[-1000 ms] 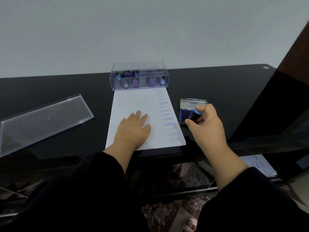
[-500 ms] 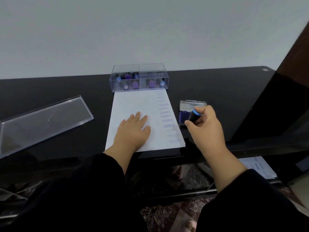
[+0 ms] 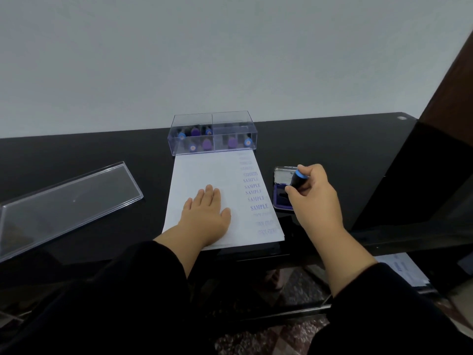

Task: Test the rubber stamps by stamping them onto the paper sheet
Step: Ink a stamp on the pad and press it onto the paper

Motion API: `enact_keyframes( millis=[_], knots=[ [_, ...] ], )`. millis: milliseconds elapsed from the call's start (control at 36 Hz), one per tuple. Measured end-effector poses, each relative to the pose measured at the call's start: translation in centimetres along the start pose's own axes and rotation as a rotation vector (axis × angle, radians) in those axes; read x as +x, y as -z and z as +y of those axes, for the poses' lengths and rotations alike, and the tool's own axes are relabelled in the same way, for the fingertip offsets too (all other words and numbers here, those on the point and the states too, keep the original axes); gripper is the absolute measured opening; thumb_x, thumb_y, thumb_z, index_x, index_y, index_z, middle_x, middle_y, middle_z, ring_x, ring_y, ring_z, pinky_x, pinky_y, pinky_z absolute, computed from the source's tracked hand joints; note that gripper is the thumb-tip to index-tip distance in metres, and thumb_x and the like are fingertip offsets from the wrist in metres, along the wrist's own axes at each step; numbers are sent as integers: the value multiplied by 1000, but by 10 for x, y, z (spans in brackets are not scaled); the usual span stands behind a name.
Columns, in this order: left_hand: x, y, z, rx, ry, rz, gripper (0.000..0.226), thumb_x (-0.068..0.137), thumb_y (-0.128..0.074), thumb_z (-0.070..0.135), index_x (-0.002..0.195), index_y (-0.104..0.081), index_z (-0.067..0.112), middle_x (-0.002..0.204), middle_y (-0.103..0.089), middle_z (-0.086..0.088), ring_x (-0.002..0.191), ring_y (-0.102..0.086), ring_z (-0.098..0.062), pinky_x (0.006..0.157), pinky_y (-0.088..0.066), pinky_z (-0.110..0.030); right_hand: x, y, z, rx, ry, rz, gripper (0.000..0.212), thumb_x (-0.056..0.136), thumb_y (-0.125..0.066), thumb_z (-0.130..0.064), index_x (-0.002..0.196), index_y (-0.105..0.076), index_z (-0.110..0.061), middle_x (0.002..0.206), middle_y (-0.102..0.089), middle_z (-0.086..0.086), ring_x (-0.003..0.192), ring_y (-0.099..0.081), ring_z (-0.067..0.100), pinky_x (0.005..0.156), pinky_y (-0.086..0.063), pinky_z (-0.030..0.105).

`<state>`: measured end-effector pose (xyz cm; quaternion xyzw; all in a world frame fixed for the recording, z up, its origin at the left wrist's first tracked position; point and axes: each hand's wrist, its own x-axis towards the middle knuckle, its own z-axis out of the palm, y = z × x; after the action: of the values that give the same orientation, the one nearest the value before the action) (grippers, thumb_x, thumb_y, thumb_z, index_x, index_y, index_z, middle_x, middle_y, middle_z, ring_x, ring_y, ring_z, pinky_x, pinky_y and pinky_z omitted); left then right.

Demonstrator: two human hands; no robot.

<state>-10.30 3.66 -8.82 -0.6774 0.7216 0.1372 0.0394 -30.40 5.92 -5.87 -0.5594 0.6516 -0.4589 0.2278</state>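
Fingers of the right hand point(image 3: 316, 198) curl around a black rubber stamp point(image 3: 297, 181) with a blue cap, its lower end down at the open purple ink pad point(image 3: 281, 198) just right of the paper sheet point(image 3: 202, 172). The left hand point(image 3: 206, 216) lies flat on the sheet, fingers straight and close together, thumb spread. Blue "SAMPLE" prints and fainter marks run down the sheet's right edge. At the sheet's far edge stands a clear divided box point(image 3: 212, 133) holding more stamps. Its clear lid point(image 3: 64, 203) lies well apart on the left of the black table point(image 3: 332, 149).
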Motion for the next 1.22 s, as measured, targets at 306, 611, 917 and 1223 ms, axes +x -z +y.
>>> enact_keyframes(
  millis=[306,611,917,1223],
  knots=[
    [7,13,3,40,15,-171,61,103,-11,39,149,17,11,156,26,-4,145,19,-21,117,8,-39,28,-1,10,-235,6,21,27,91,-56,-16,115,-49,-26,107,-61,-5,86,-57,18,59,-41,27],
    [4,5,3,26,4,-90,59,103,-10,38,150,15,14,157,23,-5,145,18,-22,118,8,-40,26,-8,5,-423,31,-11,27,93,-54,-17,118,-47,-24,89,-56,-1,77,-56,21,63,-52,38],
    [3,10,2,52,14,-124,60,102,-11,41,151,13,17,157,21,-4,146,15,-22,118,7,-39,22,-11,5,-446,37,-6,20,93,-54,-16,110,-46,-24,87,-54,-2,73,-54,21,59,-50,36],
    [26,24,3,59,76,-166,60,103,-11,41,151,15,16,157,23,-7,146,15,-25,117,3,-45,23,-10,8,-457,66,2,19,93,-53,-17,111,-47,-23,83,-53,-3,69,-52,17,54,-44,29]
  ],
)
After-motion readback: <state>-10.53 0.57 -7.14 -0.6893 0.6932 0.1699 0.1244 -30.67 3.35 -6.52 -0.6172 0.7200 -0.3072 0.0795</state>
